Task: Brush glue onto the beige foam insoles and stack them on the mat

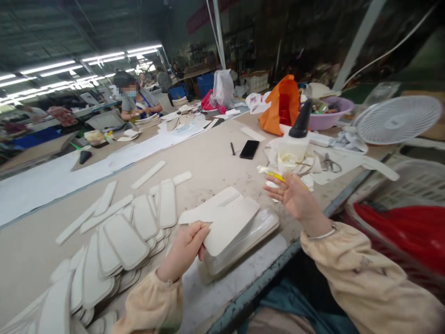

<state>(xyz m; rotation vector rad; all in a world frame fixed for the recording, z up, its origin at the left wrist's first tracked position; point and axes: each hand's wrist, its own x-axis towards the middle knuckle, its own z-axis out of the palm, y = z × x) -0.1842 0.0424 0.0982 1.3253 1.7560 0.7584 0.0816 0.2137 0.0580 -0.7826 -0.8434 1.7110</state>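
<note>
My left hand [186, 248] is closed on the near corner of a flat white piece [231, 225] that lies on a whitish block [243, 246] at the table's front edge. More flat white pieces poke out from under it toward the left. My right hand [295, 197] is raised to the right of the block, palm up, fingers curled round a yellow brush [276, 177] with a pale tip. A white glue bottle with a black nozzle [295, 139] stands just behind that hand.
Several rounded white pieces [125, 241] lie fanned out on the table to the left. A black phone [249, 149], scissors [328, 162], an orange bag [283, 104], a purple bowl [332, 116] and a white fan [396, 119] lie further back. Another person sits at the far left.
</note>
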